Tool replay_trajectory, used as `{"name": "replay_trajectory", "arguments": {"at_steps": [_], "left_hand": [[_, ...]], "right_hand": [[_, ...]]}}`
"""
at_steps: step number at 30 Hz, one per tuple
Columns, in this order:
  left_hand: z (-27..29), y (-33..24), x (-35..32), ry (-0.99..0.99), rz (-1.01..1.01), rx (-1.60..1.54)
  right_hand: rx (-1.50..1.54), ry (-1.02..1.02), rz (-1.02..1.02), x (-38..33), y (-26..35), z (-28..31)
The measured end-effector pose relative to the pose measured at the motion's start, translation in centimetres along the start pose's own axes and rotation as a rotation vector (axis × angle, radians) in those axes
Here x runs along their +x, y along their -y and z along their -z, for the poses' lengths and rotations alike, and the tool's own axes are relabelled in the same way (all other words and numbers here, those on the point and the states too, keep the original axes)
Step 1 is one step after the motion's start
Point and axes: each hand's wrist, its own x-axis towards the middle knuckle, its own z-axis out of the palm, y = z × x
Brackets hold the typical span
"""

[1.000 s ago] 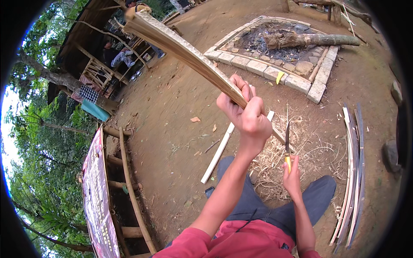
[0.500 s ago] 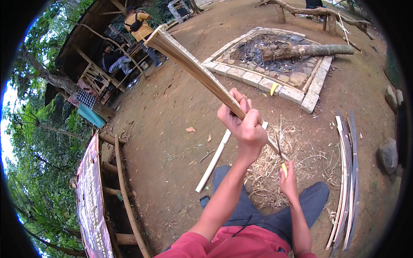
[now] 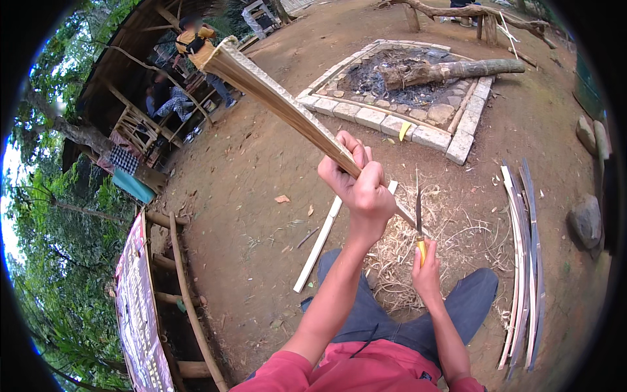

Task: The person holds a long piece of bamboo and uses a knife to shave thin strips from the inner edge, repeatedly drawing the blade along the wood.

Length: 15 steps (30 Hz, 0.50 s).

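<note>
My left hand (image 3: 360, 179) is closed around a long split bamboo strip (image 3: 277, 97), held aslant. The strip's thick pale end rises far to the upper left, and its thin end points down toward my right hand (image 3: 426, 273). That right hand grips the yellow handle of a knife (image 3: 422, 252). Its narrow dark blade points away from me and crosses the strip near the thin end; whether the edge touches the wood I cannot tell. Pale curled shavings (image 3: 400, 251) lie heaped on the ground below, between my legs.
A pale strip (image 3: 318, 251) lies left of the shavings. Several long strips (image 3: 522, 261) lie to the right, near a rock (image 3: 586, 223). Ahead is a stone-edged fire pit (image 3: 369, 117) with a log (image 3: 450, 72). A bamboo railing (image 3: 186, 294) runs along the left; people are at a shelter.
The knife blade stands more upright against the strip than before. My left hand keeps its hold on the strip. The whole view has shifted slightly.
</note>
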Motion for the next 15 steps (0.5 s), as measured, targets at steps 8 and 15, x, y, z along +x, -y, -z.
{"name": "replay_trajectory", "arguments": {"at_steps": [8,15], "left_hand": [[0.2,0.6,-0.1,-0.089,0.032,-0.194],[4.3,1.3,0.5,0.021,0.213,-0.335]], "right_hand": [[0.01,0.032,-0.051,-0.6,1.0,1.7],[-0.019,0.084,-0.014,-0.3,2.1,1.8]]}}
